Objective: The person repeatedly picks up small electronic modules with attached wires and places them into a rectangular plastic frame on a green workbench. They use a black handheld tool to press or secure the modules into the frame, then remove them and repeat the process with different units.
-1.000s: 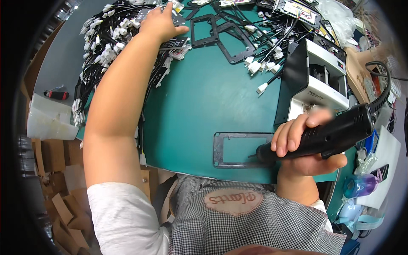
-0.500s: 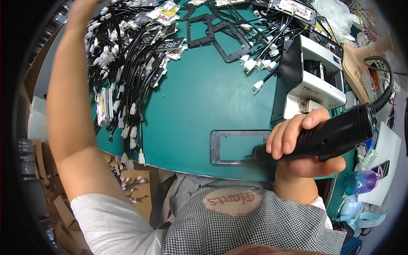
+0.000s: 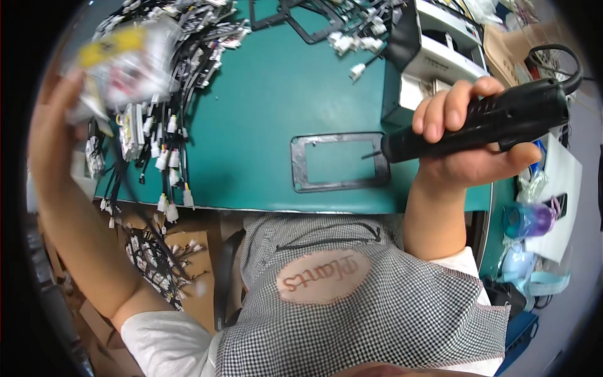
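Head view: one right hand [image 3: 461, 168], closed around the barrel of a black plastic handheld power screwdriver [image 3: 502, 119] with a corded rear end, its slim dark bit pointing left. Beneath the bit, one flat rectangular black plastic frame [image 3: 298, 164], open-centred, lying on the green-surfaced worktop [image 3: 251, 125] near its front edge; the bit tip overlaps the opening by the frame's right side, contact not determinable. One left hand [image 3: 55, 125], at far left, motion-blurred, grasping the edge of a flat white, yellow and red module [image 3: 125, 69], details smeared; a blurred dark cable trails below it. Beneath and beside this module, a mass of black cables with white plastic connectors [image 3: 169, 151], some hanging over the front edge. At the back, further black rectangular frames [image 3: 300, 29], overlapping, with a second group of white connectors [image 3: 345, 44] to their right. Right rear: one black-and-white boxy machine [image 3: 436, 60]. Far right: one translucent blue-and-purple bottle [image 3: 531, 220]. Below the worktop, brown cardboard [image 3: 196, 251] bearing more cabling.
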Available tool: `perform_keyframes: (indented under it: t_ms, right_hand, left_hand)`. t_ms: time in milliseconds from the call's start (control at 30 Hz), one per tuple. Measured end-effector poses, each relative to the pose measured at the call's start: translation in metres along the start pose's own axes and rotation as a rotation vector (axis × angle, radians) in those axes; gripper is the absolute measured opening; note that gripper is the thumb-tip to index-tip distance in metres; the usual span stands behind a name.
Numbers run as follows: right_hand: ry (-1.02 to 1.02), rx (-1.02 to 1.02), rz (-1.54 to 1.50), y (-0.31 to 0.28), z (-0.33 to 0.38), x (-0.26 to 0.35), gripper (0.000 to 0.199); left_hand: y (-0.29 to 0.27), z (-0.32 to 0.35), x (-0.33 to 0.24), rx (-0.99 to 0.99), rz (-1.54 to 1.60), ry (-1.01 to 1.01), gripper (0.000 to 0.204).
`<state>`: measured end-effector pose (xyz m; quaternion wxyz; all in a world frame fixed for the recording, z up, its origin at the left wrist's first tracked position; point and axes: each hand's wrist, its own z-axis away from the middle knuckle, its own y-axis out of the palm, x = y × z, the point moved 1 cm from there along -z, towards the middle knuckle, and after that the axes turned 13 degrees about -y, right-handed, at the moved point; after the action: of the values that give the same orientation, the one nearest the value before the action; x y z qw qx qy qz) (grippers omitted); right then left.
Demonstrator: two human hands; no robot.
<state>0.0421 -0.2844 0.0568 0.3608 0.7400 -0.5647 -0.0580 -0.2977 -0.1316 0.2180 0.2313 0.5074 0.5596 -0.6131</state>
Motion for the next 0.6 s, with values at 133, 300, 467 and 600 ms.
perform_keyframes:
  t_ms: [133, 300, 467, 600]
  right_hand:
    - [0.005, 0.250, 0.061, -0.014, -0.010, 0.032, 0.099]
    - [0.013, 0.364, 0.118, -0.015, -0.018, 0.066, 0.097]
    - [0.018, 0.407, 0.155, -0.022, -0.021, 0.082, 0.095]
    - [0.024, 0.385, 0.199, -0.025, -0.019, 0.086, 0.096]
  left_hand:
    - [0.097, 0.037, 0.061, 0.352, -0.075, -0.194, 0.051]
    - [0.152, 0.052, 0.097, 0.429, -0.535, 0.088, 0.079]
    - [0.155, 0.043, 0.112, 0.349, -0.653, 0.133, 0.071]
    - [0.160, 0.048, 0.106, 0.036, -0.883, 0.513, 0.070]
